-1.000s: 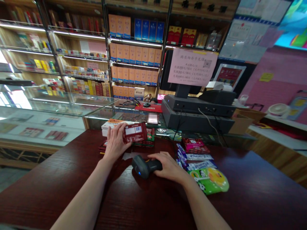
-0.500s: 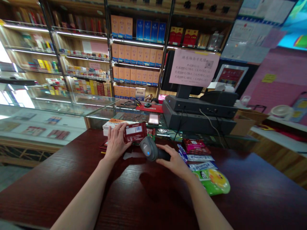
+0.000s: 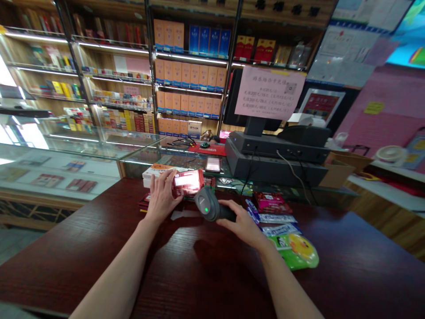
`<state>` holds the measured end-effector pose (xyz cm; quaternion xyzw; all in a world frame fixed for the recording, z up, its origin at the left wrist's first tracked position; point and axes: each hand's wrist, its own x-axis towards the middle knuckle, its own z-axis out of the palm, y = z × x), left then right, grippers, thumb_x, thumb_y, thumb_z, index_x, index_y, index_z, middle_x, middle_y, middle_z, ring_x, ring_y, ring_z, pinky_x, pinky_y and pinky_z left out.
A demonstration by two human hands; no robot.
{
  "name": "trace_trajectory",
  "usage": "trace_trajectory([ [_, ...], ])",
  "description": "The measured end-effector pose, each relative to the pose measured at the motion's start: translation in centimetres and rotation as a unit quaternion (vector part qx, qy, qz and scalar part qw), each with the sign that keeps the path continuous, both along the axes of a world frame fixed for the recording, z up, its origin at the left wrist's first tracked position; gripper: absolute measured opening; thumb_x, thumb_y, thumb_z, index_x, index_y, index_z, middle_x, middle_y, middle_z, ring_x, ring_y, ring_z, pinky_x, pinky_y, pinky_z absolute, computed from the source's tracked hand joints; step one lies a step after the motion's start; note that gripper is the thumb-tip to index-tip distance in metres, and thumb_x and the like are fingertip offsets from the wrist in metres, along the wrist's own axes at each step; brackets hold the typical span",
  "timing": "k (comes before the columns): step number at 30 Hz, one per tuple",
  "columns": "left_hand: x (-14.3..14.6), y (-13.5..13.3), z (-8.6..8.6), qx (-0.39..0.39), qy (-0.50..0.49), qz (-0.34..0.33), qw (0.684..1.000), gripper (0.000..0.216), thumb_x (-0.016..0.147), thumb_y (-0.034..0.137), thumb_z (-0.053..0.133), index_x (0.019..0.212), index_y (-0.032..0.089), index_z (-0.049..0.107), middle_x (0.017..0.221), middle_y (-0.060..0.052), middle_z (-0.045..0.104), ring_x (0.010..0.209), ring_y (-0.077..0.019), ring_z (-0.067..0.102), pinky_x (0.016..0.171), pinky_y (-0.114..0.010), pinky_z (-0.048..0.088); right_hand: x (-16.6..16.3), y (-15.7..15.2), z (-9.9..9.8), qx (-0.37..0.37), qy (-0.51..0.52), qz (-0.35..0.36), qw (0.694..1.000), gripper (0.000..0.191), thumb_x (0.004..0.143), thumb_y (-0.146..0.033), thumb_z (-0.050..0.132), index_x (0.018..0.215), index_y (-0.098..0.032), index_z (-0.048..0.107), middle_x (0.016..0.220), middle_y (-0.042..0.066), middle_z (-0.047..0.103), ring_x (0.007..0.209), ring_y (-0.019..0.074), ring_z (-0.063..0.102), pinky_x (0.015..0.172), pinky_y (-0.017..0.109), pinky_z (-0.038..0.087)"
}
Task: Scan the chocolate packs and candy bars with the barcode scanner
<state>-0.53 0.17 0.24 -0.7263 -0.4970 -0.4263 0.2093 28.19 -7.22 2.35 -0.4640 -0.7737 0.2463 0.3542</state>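
Note:
My left hand (image 3: 163,195) grips the left end of a dark red packet (image 3: 187,182), which is tilted up with its label side towards me. Bright light falls across that label. In my right hand (image 3: 239,221) is a grey and black barcode scanner (image 3: 208,204), held by its handle with its head close to the packet's lower right corner. A green lamp glows on top of the scanner. Behind my left hand lies a white and orange box (image 3: 159,170), with red packs (image 3: 144,203) partly hidden under my wrist.
Right of my right hand lie a red packet (image 3: 271,203), blue and white slim packs (image 3: 277,219) and a green pouch with a yellow duck (image 3: 299,252). A monitor with a pink notice (image 3: 269,93) stands on a dark till (image 3: 275,164) behind the wooden counter (image 3: 179,274).
The scanner's lamp has turned from blue to green, and bright light now covers the packet's label. Both hands have stayed almost in place.

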Motion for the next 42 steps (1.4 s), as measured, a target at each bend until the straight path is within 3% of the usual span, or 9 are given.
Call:
trace_trajectory([
  [7, 0.0, -0.2, 0.2, -0.003, 0.0, -0.002, 1.0, 0.084, 0.079, 0.029, 0.07, 0.152, 0.02, 0.03, 0.148, -0.017, 0.047, 0.139, -0.0339, 0.044, 0.124, -0.059, 0.014, 0.1, 0.0, -0.1, -0.013, -0.018, 0.015, 1.0, 0.054, 0.081, -0.033, 0.075, 0.132, -0.028, 0.061, 0.125, 0.005, 0.065, 0.117, 0.0266, 0.058, 0.102, 0.041, 0.041],
  [16, 0.1, -0.2, 0.1, -0.01, -0.004, -0.013, 1.0, 0.084, 0.079, 0.03, 0.07, 0.152, 0.019, 0.029, 0.149, -0.016, 0.046, 0.142, -0.0328, 0.041, 0.125, -0.057, 0.011, -1.4, 0.0, -1.9, -0.018, -0.151, 0.112, 0.982, 0.067, 0.072, -0.032, 0.084, 0.134, -0.031, 0.06, 0.124, 0.003, 0.068, 0.117, 0.0265, 0.059, 0.105, 0.04, 0.035],
  [30, 0.8, -0.8, 0.9, -0.005, 0.006, -0.037, 0.999, 0.086, 0.079, 0.028, 0.07, 0.153, 0.021, 0.027, 0.149, -0.016, 0.045, 0.142, -0.0323, 0.041, 0.125, -0.058, 0.013, -1.5, -0.3, -1.8, -0.029, -0.179, 0.123, 0.976, 0.07, 0.07, -0.038, 0.086, 0.135, -0.03, 0.06, 0.127, 0.005, 0.067, 0.119, 0.0277, 0.058, 0.108, 0.043, 0.037],
  [33, 1.0, -1.0, 1.0, -0.006, 0.013, -0.048, 0.999, 0.086, 0.08, 0.027, 0.07, 0.153, 0.021, 0.026, 0.15, -0.016, 0.045, 0.143, -0.0321, 0.04, 0.125, -0.058, 0.014, -1.1, -0.3, -1.1, -0.031, -0.122, 0.101, 0.987, 0.057, 0.077, -0.035, 0.08, 0.13, -0.028, 0.064, 0.128, 0.006, 0.067, 0.121, 0.027, 0.059, 0.11, 0.045, 0.037],
  [36, 1.4, -1.2, 1.2, -0.005, 0.025, -0.065, 0.998, 0.086, 0.081, 0.028, 0.069, 0.154, 0.023, 0.024, 0.15, -0.016, 0.045, 0.143, -0.0323, 0.041, 0.125, -0.058, 0.016, -0.9, 0.2, -1.0, -0.009, 0.017, 0.021, 1.0, 0.038, 0.088, -0.031, 0.065, 0.126, -0.025, 0.065, 0.121, 0.006, 0.071, 0.11, 0.0225, 0.065, 0.102, 0.041, 0.047],
  [39, 2.0, -1.6, 1.6, -0.005, 0.044, -0.085, 0.995, 0.088, 0.081, 0.028, 0.069, 0.155, 0.023, 0.022, 0.148, -0.016, 0.045, 0.142, -0.0329, 0.041, 0.124, -0.059, 0.017, -1.1, 1.0, -1.5, 0.009, 0.147, -0.072, 0.987, 0.037, 0.092, -0.039, 0.058, 0.126, -0.022, 0.063, 0.115, 0.008, 0.073, 0.101, 0.0216, 0.068, 0.094, 0.039, 0.052],
  [42, 2.7, -2.2, 1.9, -0.008, 0.065, -0.115, 0.991, 0.091, 0.08, 0.027, 0.07, 0.156, 0.025, 0.02, 0.149, -0.015, 0.045, 0.141, -0.033, 0.043, 0.125, -0.059, 0.017, -1.5, 1.6, -1.9, 0.014, 0.198, -0.123, 0.972, 0.042, 0.09, -0.044, 0.06, 0.125, -0.021, 0.063, 0.112, 0.009, 0.073, 0.099, 0.0225, 0.068, 0.089, 0.038, 0.054],
])
